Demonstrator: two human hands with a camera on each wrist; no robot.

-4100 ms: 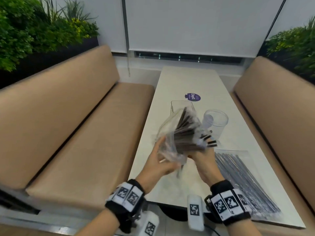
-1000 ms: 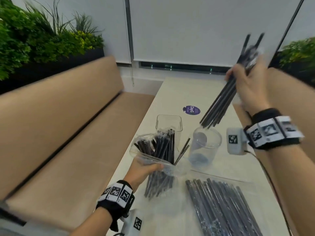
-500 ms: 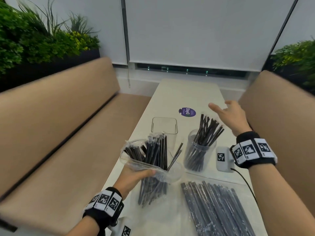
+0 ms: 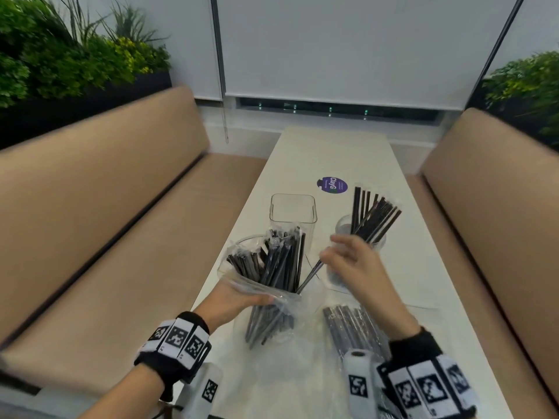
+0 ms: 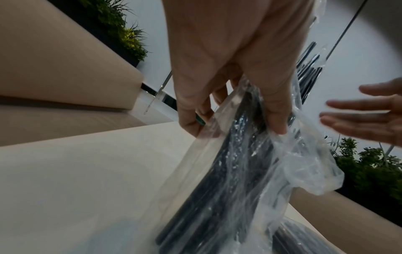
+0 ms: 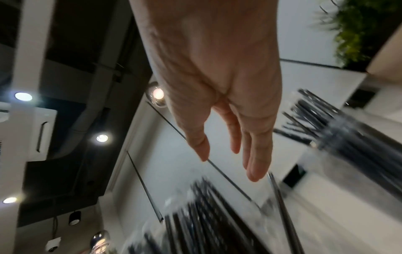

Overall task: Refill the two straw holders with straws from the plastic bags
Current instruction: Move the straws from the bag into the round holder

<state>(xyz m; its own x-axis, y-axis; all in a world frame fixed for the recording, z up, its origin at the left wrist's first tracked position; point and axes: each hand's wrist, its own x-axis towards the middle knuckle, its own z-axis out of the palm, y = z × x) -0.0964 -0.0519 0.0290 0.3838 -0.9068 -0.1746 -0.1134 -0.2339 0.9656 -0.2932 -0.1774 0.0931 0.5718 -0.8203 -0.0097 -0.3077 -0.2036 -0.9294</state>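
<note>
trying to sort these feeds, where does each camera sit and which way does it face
Head: worn on the head, facing forward and down at the table; both hands and wristbands show.
Left wrist: looks along the left hand at the bag of straws it grips.
Right wrist: looks along the empty right hand, fingers straight, towards the round holder.
Shared: head and left wrist both show the bag and right hand.

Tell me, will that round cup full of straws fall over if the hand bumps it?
Maybe. The round holder looks like light clear plastic, and its black straws lean out to one side, so a bump could tip it. The open right hand is very near.
</note>
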